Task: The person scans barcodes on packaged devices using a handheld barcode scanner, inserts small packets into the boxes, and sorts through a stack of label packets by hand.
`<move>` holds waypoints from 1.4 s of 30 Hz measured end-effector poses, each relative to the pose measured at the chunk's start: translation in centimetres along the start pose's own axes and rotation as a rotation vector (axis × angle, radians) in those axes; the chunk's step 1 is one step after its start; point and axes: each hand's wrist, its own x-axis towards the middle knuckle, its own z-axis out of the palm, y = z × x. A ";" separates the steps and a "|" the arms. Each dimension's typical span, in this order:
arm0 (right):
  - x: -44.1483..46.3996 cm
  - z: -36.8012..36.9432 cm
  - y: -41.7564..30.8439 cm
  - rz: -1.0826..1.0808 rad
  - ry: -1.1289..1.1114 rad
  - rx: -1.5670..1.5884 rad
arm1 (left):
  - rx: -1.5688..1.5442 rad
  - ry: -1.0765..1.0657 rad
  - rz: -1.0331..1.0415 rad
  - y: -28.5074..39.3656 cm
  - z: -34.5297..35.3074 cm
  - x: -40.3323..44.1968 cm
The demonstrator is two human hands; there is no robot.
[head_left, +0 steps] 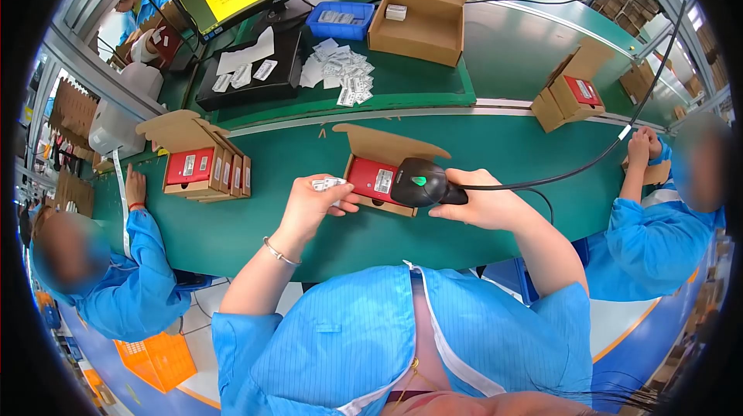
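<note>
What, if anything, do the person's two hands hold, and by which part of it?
The right hand holds the black scanner by its handle. The left hand pinches white labels; which edge is gripped cannot be told.

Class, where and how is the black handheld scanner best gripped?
Probably around the narrow handle of the scanner, from the person's right: its bulkier end lies leftward over the open carton, while the handle extends toward the right hand, which already holds it.
</note>
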 end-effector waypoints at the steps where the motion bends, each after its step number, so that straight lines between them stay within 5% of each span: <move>1: -0.2 0.0 0.1 0.001 -0.002 0.000 | 0.077 -0.007 0.017 0.0 0.2 0.2; 4: -1.0 0.0 0.4 0.065 0.004 0.029 | 0.116 -0.016 0.089 -0.2 1.5 0.6; 10: -2.8 0.4 0.8 0.015 0.106 0.125 | 1.025 0.174 0.550 -1.5 4.0 2.4; 15: -2.7 1.2 0.6 -0.043 0.126 0.177 | 0.986 0.392 0.634 -1.3 1.9 1.9; 22: -1.7 1.6 0.9 -0.013 0.070 0.175 | 0.853 1.039 0.907 3.0 -13.3 -4.7; 26: -1.7 1.4 0.5 0.057 0.047 0.204 | 1.250 1.296 0.668 3.9 -23.3 -6.2; 28: -1.6 1.6 1.0 0.033 0.059 0.215 | 1.371 1.148 0.617 2.6 -27.7 -5.4; 30: -1.7 2.0 0.7 -0.031 0.106 0.278 | 1.151 1.081 0.303 2.5 -28.6 -3.9; 33: -2.1 2.1 0.6 -0.023 0.077 0.252 | 0.985 1.006 0.361 2.4 -29.7 -2.5; 36: -2.5 1.9 0.0 -0.037 0.058 0.248 | 1.192 0.976 0.504 2.7 -29.6 -2.6; 42: -3.4 2.4 -1.0 -0.334 0.114 0.328 | 1.105 0.988 0.581 3.4 -24.7 -5.4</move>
